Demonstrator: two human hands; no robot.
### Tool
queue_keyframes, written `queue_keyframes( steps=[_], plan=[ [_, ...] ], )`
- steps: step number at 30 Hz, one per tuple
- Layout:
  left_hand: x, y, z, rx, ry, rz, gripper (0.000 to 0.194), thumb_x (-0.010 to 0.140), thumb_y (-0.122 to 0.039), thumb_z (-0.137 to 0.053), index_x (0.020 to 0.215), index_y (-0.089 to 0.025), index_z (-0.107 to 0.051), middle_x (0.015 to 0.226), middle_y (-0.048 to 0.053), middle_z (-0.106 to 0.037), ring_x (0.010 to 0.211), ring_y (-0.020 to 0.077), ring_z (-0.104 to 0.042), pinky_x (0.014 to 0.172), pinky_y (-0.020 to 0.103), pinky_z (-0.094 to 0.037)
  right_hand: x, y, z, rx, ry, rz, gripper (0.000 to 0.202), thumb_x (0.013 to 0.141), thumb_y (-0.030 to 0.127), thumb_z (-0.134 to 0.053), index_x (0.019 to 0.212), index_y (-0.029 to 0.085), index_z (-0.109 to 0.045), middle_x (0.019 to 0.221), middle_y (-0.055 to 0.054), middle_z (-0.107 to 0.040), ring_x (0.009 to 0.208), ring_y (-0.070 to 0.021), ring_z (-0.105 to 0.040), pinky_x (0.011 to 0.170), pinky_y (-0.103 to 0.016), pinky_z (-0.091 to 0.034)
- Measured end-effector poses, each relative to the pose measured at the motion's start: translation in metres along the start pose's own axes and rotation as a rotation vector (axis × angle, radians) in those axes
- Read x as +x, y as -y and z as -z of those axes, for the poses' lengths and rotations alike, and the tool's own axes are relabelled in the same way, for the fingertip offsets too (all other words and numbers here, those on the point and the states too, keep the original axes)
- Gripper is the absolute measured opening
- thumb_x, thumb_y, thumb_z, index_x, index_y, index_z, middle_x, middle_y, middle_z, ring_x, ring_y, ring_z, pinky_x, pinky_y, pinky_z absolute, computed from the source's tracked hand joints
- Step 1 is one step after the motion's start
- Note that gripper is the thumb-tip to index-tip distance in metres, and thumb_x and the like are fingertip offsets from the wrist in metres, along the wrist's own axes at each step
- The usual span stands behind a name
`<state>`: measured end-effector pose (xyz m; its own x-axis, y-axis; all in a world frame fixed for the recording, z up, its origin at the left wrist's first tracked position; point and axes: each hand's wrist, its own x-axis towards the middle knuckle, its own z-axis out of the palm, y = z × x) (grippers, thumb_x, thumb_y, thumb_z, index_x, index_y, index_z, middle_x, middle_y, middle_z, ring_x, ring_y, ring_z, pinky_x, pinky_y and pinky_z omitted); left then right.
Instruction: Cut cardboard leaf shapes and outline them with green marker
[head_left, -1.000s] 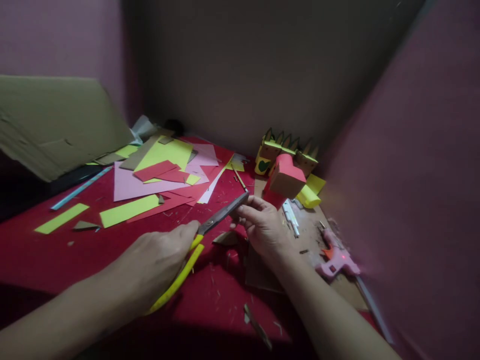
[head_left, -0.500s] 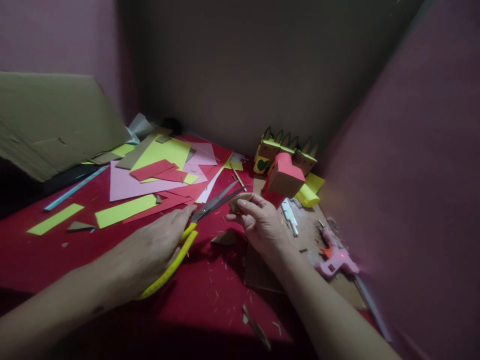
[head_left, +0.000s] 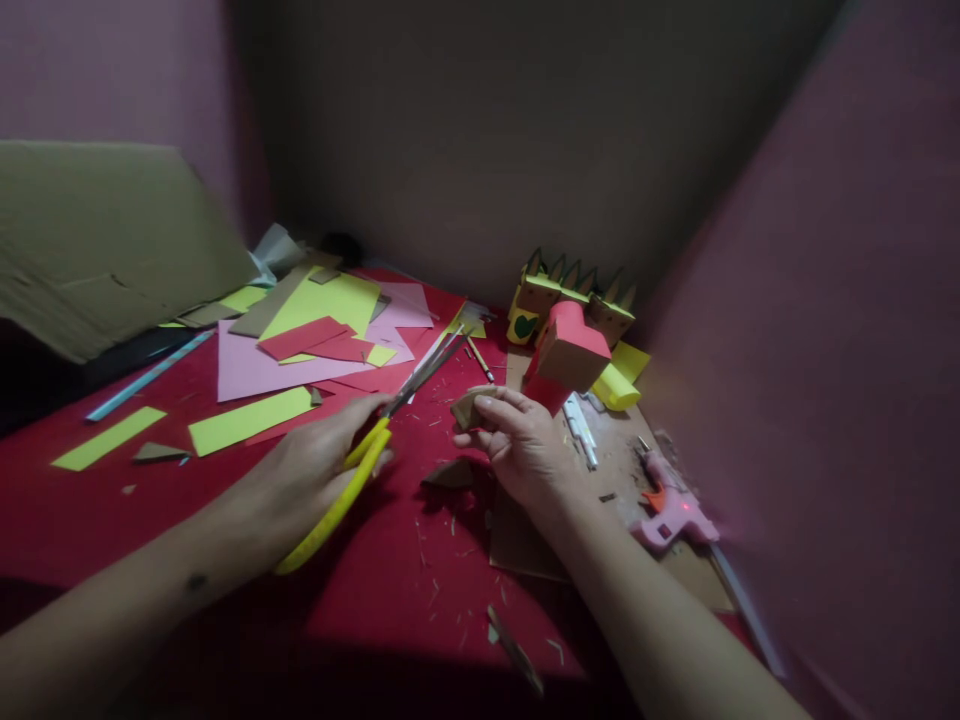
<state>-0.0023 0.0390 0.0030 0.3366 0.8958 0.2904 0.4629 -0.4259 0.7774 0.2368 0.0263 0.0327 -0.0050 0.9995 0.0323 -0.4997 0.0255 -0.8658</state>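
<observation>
My left hand [head_left: 319, 470] is closed around the yellow handles of a pair of scissors [head_left: 367, 450]. The scissor blades point up and away, nearly together, and stand apart from the cardboard. A small piece of cardboard [head_left: 466, 410] is pinched between the thumb and fingers of my right hand [head_left: 525, 440]. Under that hand, a cardboard offcut [head_left: 450, 474] rests on the red cloth [head_left: 390, 580], with fine shreds scattered around. A larger flat cardboard piece [head_left: 521, 540] lies partly hidden below my right wrist.
Coloured paper [head_left: 322, 300] and strips cover the left and back. Behind my right hand stand a red box-shaped model [head_left: 574, 345] and yellow pieces with pointed tops [head_left: 536, 300]. A pink glue gun [head_left: 675, 510] lies at right. A big cardboard sheet [head_left: 112, 240] leans at left.
The scissors have drawn back left from the cardboard piece, and their blades have closed to nearly together. My right hand still pinches the piece in about the same place.
</observation>
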Motion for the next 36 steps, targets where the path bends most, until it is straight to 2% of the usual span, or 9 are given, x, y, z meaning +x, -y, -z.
queue_keyframes(
  steps=[3,7,10,14,18,22,29,34,36],
  plan=[
    [0.013,-0.026,0.002,-0.134,0.069,0.094,0.041,0.083,-0.058,-0.074,0.103,-0.024,-0.066,0.067,-0.004,-0.06,0.055,0.0164,-0.053,0.051,0.029,-0.043,-0.004,0.0,-0.003,-0.047,0.015,-0.037,0.025,0.06,0.022,-0.097,0.082,0.018,-0.084,0.076,-0.003,-0.079,0.067,-0.0171,-0.071,0.061,-0.032,-0.065],
    [0.032,-0.05,0.001,-0.256,0.141,0.132,0.034,0.075,-0.05,-0.08,0.085,-0.024,-0.06,0.061,-0.003,-0.061,0.05,0.0145,-0.052,0.049,0.028,-0.038,-0.007,-0.002,-0.004,-0.114,0.049,-0.063,0.036,0.06,0.016,-0.097,0.095,0.021,-0.087,0.079,-0.001,-0.081,0.064,-0.0145,-0.068,0.062,-0.03,-0.061],
    [0.044,-0.053,-0.002,-0.343,0.153,0.136,0.036,0.067,-0.045,-0.087,0.081,-0.024,-0.061,0.063,-0.001,-0.065,0.051,0.0152,-0.055,0.049,0.029,-0.039,-0.007,-0.005,-0.004,-0.122,0.047,-0.018,0.038,0.058,0.012,-0.098,0.093,0.022,-0.086,0.082,0.0,-0.082,0.07,-0.0147,-0.07,0.062,-0.027,-0.058],
    [0.05,-0.046,-0.009,-0.423,0.165,0.174,0.037,0.062,-0.041,-0.091,0.076,-0.024,-0.061,0.059,-0.001,-0.063,0.049,0.016,-0.055,0.048,0.03,-0.039,-0.006,-0.008,-0.001,-0.121,0.062,0.012,0.04,0.055,0.011,-0.101,0.089,0.022,-0.083,0.083,0.001,-0.081,0.075,-0.0157,-0.073,0.066,-0.027,-0.06],
    [0.049,-0.041,-0.015,-0.521,0.117,0.171,0.035,0.067,-0.041,-0.087,0.088,-0.023,-0.066,0.063,-0.003,-0.064,0.05,0.013,-0.054,0.051,0.029,-0.039,-0.004,-0.009,0.003,-0.127,0.105,-0.008,0.035,0.059,0.01,-0.1,0.088,0.021,-0.082,0.086,0.0,-0.082,0.079,-0.0172,-0.075,0.069,-0.029,-0.064],
    [0.047,-0.045,-0.018,-0.555,0.061,0.18,0.051,0.064,-0.041,-0.089,0.105,-0.022,-0.067,0.066,-0.006,-0.064,0.051,0.0134,-0.056,0.05,0.028,-0.04,-0.003,-0.011,0.004,-0.099,0.14,-0.045,0.035,0.058,0.01,-0.101,0.086,0.021,-0.082,0.082,0.001,-0.082,0.072,-0.0155,-0.074,0.066,-0.027,-0.064],
    [0.046,-0.042,-0.018,-0.511,0.11,0.126,0.035,0.07,-0.045,-0.086,0.082,-0.021,-0.064,0.065,-0.003,-0.063,0.053,0.0128,-0.056,0.052,0.028,-0.043,-0.005,-0.009,0.0,-0.13,0.119,-0.021,0.028,0.064,0.026,-0.103,0.08,0.02,-0.081,0.07,0.002,-0.077,0.057,-0.0118,-0.065,0.059,-0.027,-0.059],
    [0.046,-0.033,-0.019,-0.491,0.106,0.088,0.056,0.073,-0.045,-0.087,0.119,-0.022,-0.066,0.073,-0.005,-0.066,0.054,0.0144,-0.057,0.056,0.032,-0.046,-0.005,-0.008,-0.003,-0.157,0.125,0.0,0.027,0.069,0.038,-0.102,0.08,0.021,-0.083,0.069,0.002,-0.077,0.056,-0.0115,-0.064,0.057,-0.026,-0.056],
    [0.046,-0.031,-0.021,-0.474,0.105,0.083,0.06,0.073,-0.044,-0.088,0.124,-0.023,-0.065,0.075,-0.004,-0.066,0.055,0.0159,-0.059,0.056,0.033,-0.046,-0.005,-0.008,-0.003,-0.168,0.123,0.011,0.024,0.07,0.038,-0.1,0.082,0.022,-0.085,0.074,0.0,-0.08,0.057,-0.0116,-0.065,0.056,-0.025,-0.056]
  ],
)
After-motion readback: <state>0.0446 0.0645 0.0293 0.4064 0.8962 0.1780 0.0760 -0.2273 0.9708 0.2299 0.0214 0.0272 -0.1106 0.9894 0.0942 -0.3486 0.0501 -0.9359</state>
